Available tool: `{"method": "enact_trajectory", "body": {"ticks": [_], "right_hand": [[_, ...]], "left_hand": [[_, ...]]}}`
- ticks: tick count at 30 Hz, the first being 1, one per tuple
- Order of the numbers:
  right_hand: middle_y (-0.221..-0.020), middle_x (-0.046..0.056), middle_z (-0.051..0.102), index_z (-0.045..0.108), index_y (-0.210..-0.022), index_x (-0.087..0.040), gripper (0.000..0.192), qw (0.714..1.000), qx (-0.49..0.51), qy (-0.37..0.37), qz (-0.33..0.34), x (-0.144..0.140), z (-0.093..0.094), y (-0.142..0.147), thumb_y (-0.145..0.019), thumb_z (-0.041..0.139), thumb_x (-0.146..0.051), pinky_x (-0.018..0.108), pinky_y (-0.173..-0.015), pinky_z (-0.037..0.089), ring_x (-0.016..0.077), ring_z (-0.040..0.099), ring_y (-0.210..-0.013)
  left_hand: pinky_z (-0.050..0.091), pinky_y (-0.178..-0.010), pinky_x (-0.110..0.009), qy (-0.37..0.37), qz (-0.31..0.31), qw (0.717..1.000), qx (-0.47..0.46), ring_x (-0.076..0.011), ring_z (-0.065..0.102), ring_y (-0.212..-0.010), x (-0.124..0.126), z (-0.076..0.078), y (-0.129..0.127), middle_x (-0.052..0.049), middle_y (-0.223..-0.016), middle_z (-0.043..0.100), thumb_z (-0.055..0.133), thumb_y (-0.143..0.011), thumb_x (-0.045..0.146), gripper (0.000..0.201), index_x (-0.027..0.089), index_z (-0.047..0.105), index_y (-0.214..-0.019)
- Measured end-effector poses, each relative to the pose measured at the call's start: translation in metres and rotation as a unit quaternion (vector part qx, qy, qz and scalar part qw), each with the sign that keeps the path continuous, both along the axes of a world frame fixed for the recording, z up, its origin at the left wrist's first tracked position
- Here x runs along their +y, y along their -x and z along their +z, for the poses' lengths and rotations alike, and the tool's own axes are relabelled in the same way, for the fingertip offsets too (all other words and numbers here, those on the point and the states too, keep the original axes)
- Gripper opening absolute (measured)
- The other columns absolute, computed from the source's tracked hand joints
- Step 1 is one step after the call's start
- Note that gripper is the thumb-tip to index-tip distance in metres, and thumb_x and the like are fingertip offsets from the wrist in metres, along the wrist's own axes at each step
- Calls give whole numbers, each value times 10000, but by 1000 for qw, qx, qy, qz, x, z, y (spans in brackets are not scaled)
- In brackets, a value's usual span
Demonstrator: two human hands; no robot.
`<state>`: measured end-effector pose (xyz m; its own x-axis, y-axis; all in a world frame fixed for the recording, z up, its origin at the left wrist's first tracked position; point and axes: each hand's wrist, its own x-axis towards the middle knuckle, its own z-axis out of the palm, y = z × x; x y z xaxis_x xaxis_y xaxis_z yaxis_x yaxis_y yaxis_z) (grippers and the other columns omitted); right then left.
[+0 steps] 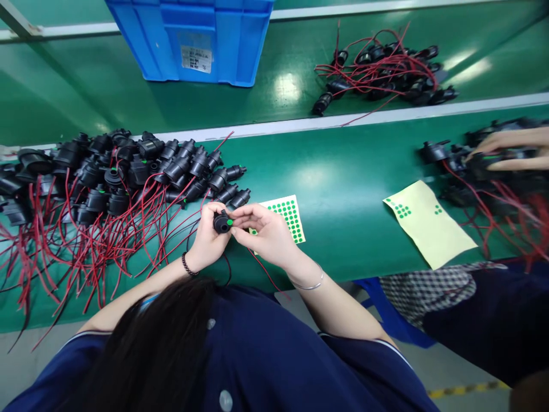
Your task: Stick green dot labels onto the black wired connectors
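My left hand (209, 237) grips a small black part with red wires (222, 222) over the near edge of the green table. My right hand (266, 232) has its fingertips on that part, right at a green round sticker (230, 222) on its face. Just behind my right hand lies a pale yellow sheet of green dot stickers (290, 213). To the left sits a big pile of the same black parts with red wires (120, 171).
A blue plastic crate (193, 34) stands on the far belt, with another bundle of wired parts (386, 71) to its right. At the right, a co-worker's hand (510, 150) rests on more parts, beside a second sticker sheet (429, 223).
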<state>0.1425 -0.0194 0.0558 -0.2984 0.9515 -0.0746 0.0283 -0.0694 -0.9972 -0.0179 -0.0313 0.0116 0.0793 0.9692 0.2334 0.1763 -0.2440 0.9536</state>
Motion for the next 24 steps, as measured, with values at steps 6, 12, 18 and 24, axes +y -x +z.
{"method": "enact_trajectory", "body": {"ticks": [6,12,18,24], "right_hand": [[-962,69,739,673,-834,-228,47,981,-85,-162,-67,-11,3,7,-845,656,-185,362,-831,628,194,704,-958],[-935,64,738,667,-805,-236,74,974,-123,-176,-72,-12,8,6,-848,641,-182,357,-791,617,196,702,-919],[-893,55,739,672,-779,-238,85,974,-128,-173,-65,-12,9,5,-840,636,-190,352,-758,604,197,702,-874],[-926,50,756,701,-815,-249,112,964,-140,-218,-57,-12,11,3,-853,631,-171,384,-820,600,200,711,-879]], "left_hand": [[478,-836,-376,-107,45,993,19,-177,546,-928,1,-2,-3,-31,-1000,509,577,-884,182,225,249,420,-1030],[502,-818,-385,-148,62,986,54,-176,557,-908,1,-4,-4,-34,-1005,492,567,-918,247,192,250,420,-1041],[512,-811,-389,-168,62,981,72,-185,561,-914,0,-5,-3,-34,-997,500,547,-942,317,163,264,431,-1044],[504,-814,-391,-177,49,980,77,-187,546,-920,0,-8,-1,-34,-1003,502,529,-946,289,149,270,439,-1063]]}}
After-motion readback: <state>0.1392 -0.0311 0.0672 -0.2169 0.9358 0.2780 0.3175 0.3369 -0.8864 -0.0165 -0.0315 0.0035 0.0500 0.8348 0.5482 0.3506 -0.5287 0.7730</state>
